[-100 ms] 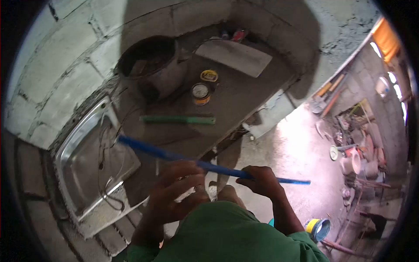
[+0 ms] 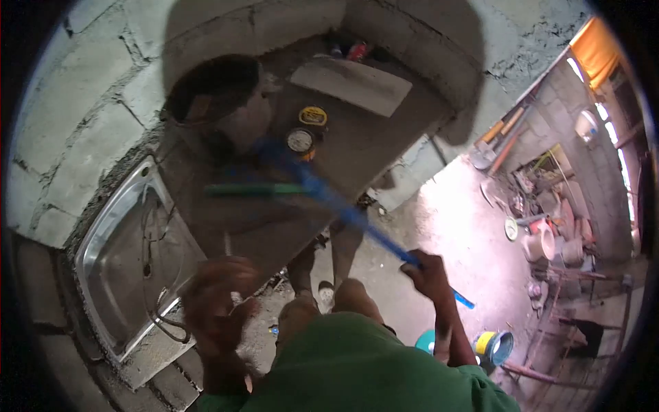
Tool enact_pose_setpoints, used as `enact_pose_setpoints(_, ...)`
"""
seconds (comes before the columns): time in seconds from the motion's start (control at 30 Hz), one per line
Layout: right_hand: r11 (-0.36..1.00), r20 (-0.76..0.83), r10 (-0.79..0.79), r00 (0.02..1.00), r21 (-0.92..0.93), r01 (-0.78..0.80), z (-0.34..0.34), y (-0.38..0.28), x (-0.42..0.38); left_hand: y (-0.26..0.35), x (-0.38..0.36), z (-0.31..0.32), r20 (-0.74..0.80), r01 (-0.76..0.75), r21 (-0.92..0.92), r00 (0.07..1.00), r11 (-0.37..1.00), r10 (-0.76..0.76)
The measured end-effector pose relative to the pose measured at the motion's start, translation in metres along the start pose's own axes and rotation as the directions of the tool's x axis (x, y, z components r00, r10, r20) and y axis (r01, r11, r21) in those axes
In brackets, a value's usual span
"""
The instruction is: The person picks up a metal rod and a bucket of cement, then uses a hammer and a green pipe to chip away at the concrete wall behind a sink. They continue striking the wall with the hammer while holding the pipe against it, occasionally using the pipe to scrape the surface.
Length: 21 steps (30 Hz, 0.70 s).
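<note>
My right hand [image 2: 427, 276] is closed around a long, thin blue bar [image 2: 371, 229], near its lower right end. The bar slants up and left over the counter, its far part smeared by motion. My left hand [image 2: 220, 302] is off the bar, near the sink's right side; it is blurred, with thumb and fingers apart and a small pale spot between them. On the dark counter [image 2: 274, 226] lies a green bar [image 2: 254, 189], partly crossed by the blue one. Behind these stand a small open tin [image 2: 300, 141] and a yellow-and-black round item [image 2: 313, 115].
A metal sink [image 2: 89, 257] with a cord in it sits at left. A large dark bucket [image 2: 257, 113] and a pale slab [image 2: 353, 86] are on the counter. Shovels [image 2: 486, 152], assorted clutter and a blue-and-yellow can [image 2: 495, 347] stand on the right.
My left hand has come away from the blue bar and moved left and down. The bar has swung to a steeper slant, still in my right hand. The view has shifted slightly.
</note>
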State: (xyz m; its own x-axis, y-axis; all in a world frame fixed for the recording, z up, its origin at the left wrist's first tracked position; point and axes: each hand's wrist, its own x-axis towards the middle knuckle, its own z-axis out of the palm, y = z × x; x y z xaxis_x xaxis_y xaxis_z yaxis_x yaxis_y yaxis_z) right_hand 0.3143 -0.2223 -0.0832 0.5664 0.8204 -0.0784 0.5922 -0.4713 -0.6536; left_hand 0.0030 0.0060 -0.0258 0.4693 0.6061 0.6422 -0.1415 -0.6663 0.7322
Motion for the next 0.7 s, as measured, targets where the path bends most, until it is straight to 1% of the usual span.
enact_pose_setpoints(0.03,0.996,-0.122,0.014,0.992,0.088,-0.003,0.001,0.017,-0.002,0.001,-0.003,-0.012,-0.155,0.090,0.050,0.985,0.995,-0.081)
enact_pose_setpoints(0.07,0.983,-0.239,0.040,0.970,0.183,0.005,0.009,0.037,-0.004,0.005,-0.010,-0.032,-0.242,0.299,0.156,0.936,0.941,-0.258)
enact_pose_setpoints(0.1,0.973,-0.333,0.042,0.942,0.230,0.037,0.013,0.051,-0.006,-0.003,-0.011,-0.058,-0.218,0.249,0.353,0.959,0.902,-0.179)
enact_pose_setpoints(0.13,0.962,-0.421,0.043,0.906,0.261,0.076,0.013,0.067,-0.008,-0.009,-0.022,-0.074,-0.293,0.343,0.396,0.926,0.852,-0.237)
enact_pose_setpoints(0.17,0.973,-0.529,0.032,0.848,0.211,0.095,0.018,0.086,-0.005,-0.012,-0.036,-0.089,-0.370,0.434,0.433,0.885,0.790,-0.283)
enact_pose_setpoints(0.2,0.989,-0.593,0.137,0.794,0.130,-0.074,0.017,0.093,-0.001,-0.017,-0.053,-0.104,-0.370,0.430,0.436,0.886,0.790,-0.279)
enact_pose_setpoints(0.23,0.973,-0.630,0.227,0.743,0.167,-0.156,0.018,0.099,0.010,-0.023,-0.070,-0.119,-0.496,0.545,0.335,0.796,0.769,-0.348)
enact_pose_setpoints(0.27,0.950,-0.654,0.313,0.688,0.208,-0.235,0.022,0.108,0.023,-0.028,-0.080,-0.127,-0.608,0.644,0.219,0.678,0.733,-0.414)
enact_pose_setpoints(0.3,0.961,-0.662,0.272,0.698,0.229,-0.157,0.032,0.158,0.038,-0.027,-0.085,-0.132,-0.638,0.684,0.276,0.656,0.676,-0.403)
enact_pose_setpoints(0.33,0.975,-0.581,0.221,0.784,0.163,-0.154,0.025,0.168,0.049,-0.017,-0.096,-0.138,-0.694,0.730,0.333,0.618,0.596,-0.369)
enact_pose_setpoints(0.37,0.973,-0.509,0.084,0.857,-0.144,-0.181,0.030,0.228,0.058,-0.012,-0.103,-0.130,-0.702,0.656,0.296,0.642,0.694,-0.308)
enact_pose_setpoints(0.4,0.971,-0.482,0.237,0.843,0.092,-0.220,0.045,0.270,0.073,0.002,-0.094,-0.123,-0.708,0.717,0.327,0.617,0.615,-0.344)
enact_pose_setpoints(0.43,0.980,-0.508,0.129,0.852,0.198,-0.030,0.067,0.297,0.090,0.016,-0.085,-0.115,-0.712,0.770,0.357,0.591,0.529,-0.379)
enact_pose_setpoints(0.47,0.843,-0.279,0.476,0.834,0.415,-0.343,0.070,0.325,0.104,0.024,-0.079,-0.101,-0.797,0.821,0.281,0.488,0.497,-0.356)
enact_pose_setpoints(0.5,0.753,-0.178,0.614,0.769,0.423,-0.504,0.072,0.307,0.120,0.026,-0.083,-0.100,-0.755,0.807,0.429,0.567,0.406,-0.328)
enact_pose_setpoints(0.53,0.854,-0.228,0.421,0.878,0.427,-0.298,0.096,0.371,0.139,0.029,-0.084,-0.093,-0.761,0.822,0.393,0.543,0.413,-0.355)
enact_pose_setpoints(0.57,0.601,-0.082,0.699,0.711,0.606,-0.521,0.087,0.289,0.152,0.030,-0.084,-0.085,-0.780,0.806,0.368,0.539,0.464,-0.318)
enact_pose_setpoints(0.6,0.535,-0.054,0.690,0.722,0.710,-0.458,0.099,0.289,0.163,0.040,-0.074,-0.071,-0.786,0.811,0.366,0.532,0.456,-0.316)
enact_pose_setpoints(0.67,0.414,0.098,0.702,0.705,0.750,-0.516,0.107,0.312,0.217,0.042,-0.088,-0.062,-0.774,0.819,0.426,0.549,0.384,-0.314)
enact_pose_setpoints(0.7,0.357,0.071,0.675,0.735,0.840,-0.409,0.110,0.302,0.236,0.044,-0.091,-0.059,-0.787,0.829,0.417,0.535,0.373,-0.308)
